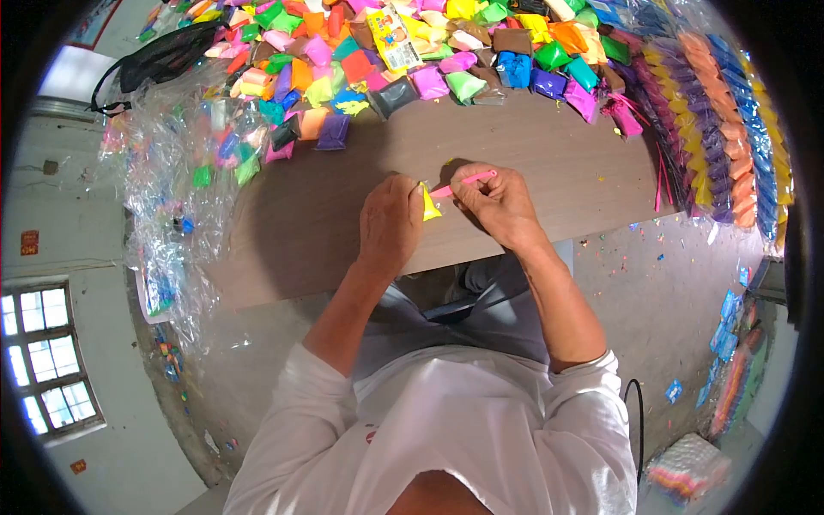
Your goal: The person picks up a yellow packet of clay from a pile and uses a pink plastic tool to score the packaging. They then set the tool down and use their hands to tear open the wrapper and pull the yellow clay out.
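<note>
Near the middle of the brown table, my left hand [392, 219] is closed on a small yellow packet [431, 204], whose lower part sticks out at the right of the fingers. Just to its right, my right hand [495, 202] pinches a thin pink stick [478, 177]. The stick's left end points toward the yellow packet; whether the two touch, I cannot tell. Beyond both hands lie many small coloured packets, among them a dark grey one [393, 97] and a purple one [333, 132].
Clear plastic bags [184, 197] cover the table's left side, with a black mesh bag [167, 56] behind. Long strips of coloured packets [730, 129] lie at the right. Pink sticks [661, 176] rest near the right edge. The table's front edge [481, 256] is close to my forearms.
</note>
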Tool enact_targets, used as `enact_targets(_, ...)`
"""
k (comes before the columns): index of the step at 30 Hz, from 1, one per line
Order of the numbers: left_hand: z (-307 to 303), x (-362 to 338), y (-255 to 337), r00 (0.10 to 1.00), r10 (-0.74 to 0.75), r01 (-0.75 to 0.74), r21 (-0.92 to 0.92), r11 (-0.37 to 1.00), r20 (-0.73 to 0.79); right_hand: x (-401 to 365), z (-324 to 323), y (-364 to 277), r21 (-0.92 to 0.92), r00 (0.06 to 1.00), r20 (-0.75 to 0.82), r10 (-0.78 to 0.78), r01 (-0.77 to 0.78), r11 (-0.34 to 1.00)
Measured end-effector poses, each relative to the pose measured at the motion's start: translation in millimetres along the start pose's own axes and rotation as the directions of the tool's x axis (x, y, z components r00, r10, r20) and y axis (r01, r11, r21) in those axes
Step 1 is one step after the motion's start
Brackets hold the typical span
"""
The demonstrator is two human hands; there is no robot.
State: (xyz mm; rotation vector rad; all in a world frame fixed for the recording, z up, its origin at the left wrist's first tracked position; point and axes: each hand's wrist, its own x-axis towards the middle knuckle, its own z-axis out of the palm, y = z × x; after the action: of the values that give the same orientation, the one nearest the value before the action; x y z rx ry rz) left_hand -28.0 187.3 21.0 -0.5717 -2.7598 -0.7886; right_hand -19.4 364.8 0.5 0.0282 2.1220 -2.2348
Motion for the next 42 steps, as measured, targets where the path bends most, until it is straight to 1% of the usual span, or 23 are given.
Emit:
enact_targets(4, 0, 0, 0, 1.000, -0.003, 0.003, 0.003, 1.000, 0.002, 1, 2, 2, -0.058, 1.000, -0.017, -0.021, 0.020, 0.998)
enact_targets(6, 0, 0, 1, 1.000, -0.010, 0.010, -0.003, 1.000, 0.004, 2, 5, 7, -0.082, 0.993, -0.048, -0.112, 0.108, 0.991)
enact_targets(7, -1, 0, 2, 1.000, -0.016, 0.016, -0.007, 1.000, 0.005, 1, 5, 6, -0.082, 0.993, -0.048, -0.112, 0.108, 0.991)
enact_targets(10, -2, 0, 3, 0.999, -0.035, 0.035, 0.009, 0.999, 0.027, 1, 4, 2, -0.126, 0.996, -0.048, -0.080, 0.073, 0.989)
enact_targets(12, -1, 0, 1, 1.000, -0.025, 0.025, -0.001, 1.000, 0.017, 2, 3, 2, -0.050, 0.995, -0.029, -0.093, 0.091, 0.995)
enact_targets(13, 0, 0, 1, 1.000, -0.014, 0.015, -0.010, 1.000, 0.006, 2, 3, 0, -0.050, 0.995, -0.030, -0.092, 0.091, 0.995)
enact_targets(15, -1, 0, 1, 1.000, -0.016, 0.016, -0.006, 1.000, 0.012, 1, 1, -4, 0.007, 1.000, 0.002, -0.031, 0.031, 1.000)
enact_targets(16, -1, 0, 2, 1.000, -0.018, 0.018, -0.002, 1.000, 0.017, 0, 2, -3, 0.007, 1.000, 0.001, -0.030, 0.030, 1.000)
enact_targets(18, -1, 1, 2, 1.000, -0.016, 0.016, 0.004, 1.000, 0.015, -1, 4, -3, 0.059, 0.996, -0.048, -0.071, 0.074, 0.996)
enact_targets(19, -2, 0, 2, 1.000, -0.015, 0.015, 0.010, 1.000, 0.014, 0, 4, -3, 0.060, 0.996, -0.047, -0.070, 0.073, 0.996)
enact_targets(21, 0, 0, 0, 1.000, -0.010, 0.010, 0.003, 1.000, 0.009, 0, -1, -3, -0.013, 0.999, -0.026, -0.046, 0.046, 0.999)
enact_targets(22, 0, 0, -1, 1.000, -0.002, 0.002, -0.004, 1.000, 0.003, 0, -3, -2, -0.013, 0.999, -0.025, -0.046, 0.046, 0.999)
enact_targets(24, 1, -1, -1, 1.000, 0.007, -0.007, -0.005, 1.000, -0.009, 0, -7, 0, -0.102, 1.000, -0.010, 0.017, -0.018, 0.995)
enact_targets(28, 2, -1, -2, 1.000, 0.010, -0.010, 0.002, 1.000, -0.016, 2, -8, 4, -0.078, 0.999, -0.032, -0.044, 0.041, 0.996)
enact_targets(30, 1, 0, -1, 1.000, 0.008, -0.008, 0.005, 1.000, -0.009, 2, -8, 2, -0.028, 1.000, -0.015, 0.017, -0.018, 0.999)
enact_targets(31, 0, 0, -1, 1.000, 0.005, -0.005, 0.008, 1.000, -0.002, 1, -9, 1, -0.027, 1.000, -0.015, 0.017, -0.018, 0.999)
enact_targets(33, 1, 0, -1, 1.000, 0.008, -0.008, 0.014, 1.000, -0.008, 1, -10, -2, -0.048, 0.997, 0.004, 0.076, -0.075, 0.996)
enact_targets(34, 1, 0, -1, 1.000, 0.012, -0.011, 0.019, 1.000, -0.014, 1, -10, -5, -0.047, 0.997, 0.003, 0.075, -0.075, 0.996)
enact_targets(36, 3, -1, -1, 1.000, 0.016, -0.015, 0.029, 0.999, -0.018, -1, -8, -11, 0.019, 0.997, 0.019, 0.070, -0.070, 0.997)
enact_targets(38, 3, 0, -1, 1.000, 0.019, -0.018, 0.039, 0.999, -0.022, 0, -8, -12, 0.010, 0.997, 0.021, 0.071, -0.071, 0.997)
enact_targets(40, 2, -1, -1, 1.000, -0.005, 0.004, 0.030, 1.000, 0.008, 0, -7, -13, 0.001, 0.997, 0.024, 0.072, -0.072, 0.997)
enact_targets(42, 1, -1, 0, 1.000, -0.016, 0.016, 0.033, 0.999, 0.012, 0, -4, -15, 0.005, 0.998, 0.002, 0.068, -0.068, 0.998)
